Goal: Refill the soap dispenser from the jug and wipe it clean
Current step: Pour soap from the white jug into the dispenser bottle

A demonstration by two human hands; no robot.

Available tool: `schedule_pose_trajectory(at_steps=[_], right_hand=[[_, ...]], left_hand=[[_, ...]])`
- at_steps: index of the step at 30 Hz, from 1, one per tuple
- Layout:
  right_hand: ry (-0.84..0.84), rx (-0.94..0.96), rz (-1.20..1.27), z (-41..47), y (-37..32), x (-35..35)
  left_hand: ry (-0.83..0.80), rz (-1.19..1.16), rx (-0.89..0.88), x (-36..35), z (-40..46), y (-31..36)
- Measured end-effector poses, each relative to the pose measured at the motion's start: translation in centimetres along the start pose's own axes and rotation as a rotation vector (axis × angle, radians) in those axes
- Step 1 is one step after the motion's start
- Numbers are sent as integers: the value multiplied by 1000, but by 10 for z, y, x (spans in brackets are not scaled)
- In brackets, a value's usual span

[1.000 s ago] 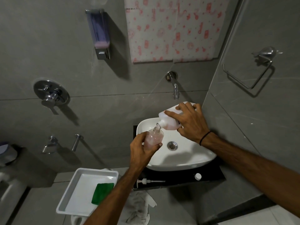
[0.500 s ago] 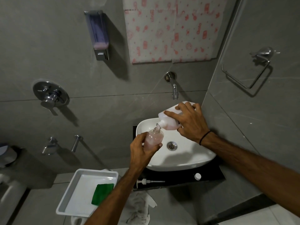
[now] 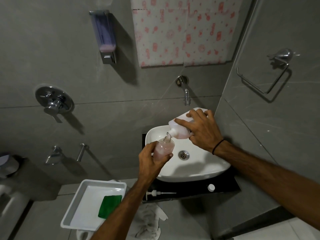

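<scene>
Over the white basin [image 3: 199, 172] my left hand [image 3: 150, 161] holds a small clear dispenser bottle [image 3: 164, 147], partly filled with pink soap and open at the neck. My right hand [image 3: 202, 130] grips a white jug [image 3: 180, 127] tipped down to the left, its spout touching the bottle's mouth. The bottle's white pump head [image 3: 159, 193] lies on the black counter [image 3: 225, 189] in front of the basin. A small white cap [image 3: 211, 187] sits on the counter to the right. A green cloth [image 3: 109, 206] lies in a white tray [image 3: 83, 201] at lower left.
A tap [image 3: 186, 94] juts from the grey wall above the basin. A wall soap dispenser [image 3: 104, 37] hangs at upper left, a chrome mixer valve [image 3: 53, 102] lower left of it. A towel ring [image 3: 270, 73] is on the right wall. A crumpled white rag [image 3: 149, 220] lies below the counter.
Both hands have stayed in place with the jug tipped at the bottle's mouth; the view has shifted very slightly.
</scene>
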State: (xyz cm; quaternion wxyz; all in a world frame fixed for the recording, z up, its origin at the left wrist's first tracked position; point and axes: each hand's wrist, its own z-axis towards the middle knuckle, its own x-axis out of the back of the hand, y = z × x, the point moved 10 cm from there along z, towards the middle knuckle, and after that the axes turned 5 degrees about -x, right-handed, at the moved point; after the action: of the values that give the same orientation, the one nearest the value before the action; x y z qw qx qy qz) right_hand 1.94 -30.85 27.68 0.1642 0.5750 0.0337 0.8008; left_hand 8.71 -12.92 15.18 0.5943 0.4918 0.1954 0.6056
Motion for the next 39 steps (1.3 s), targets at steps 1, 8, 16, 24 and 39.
schedule_pose_trajectory(at_steps=[1, 8, 16, 24, 39], right_hand=[[0, 1, -2, 0, 0, 0], [-5, 7, -16, 1, -1, -1], [-10, 9, -13, 1, -3, 0], [-29, 4, -14, 2, -3, 0], [-14, 4, -17, 1, -1, 0]], left_hand=[[1, 0, 1, 0, 0, 0], [3, 7, 0, 0, 1, 1], [4, 5, 0, 3, 0, 4], [-2, -13, 12, 4, 0, 5], [-10, -34, 29, 3, -2, 5]])
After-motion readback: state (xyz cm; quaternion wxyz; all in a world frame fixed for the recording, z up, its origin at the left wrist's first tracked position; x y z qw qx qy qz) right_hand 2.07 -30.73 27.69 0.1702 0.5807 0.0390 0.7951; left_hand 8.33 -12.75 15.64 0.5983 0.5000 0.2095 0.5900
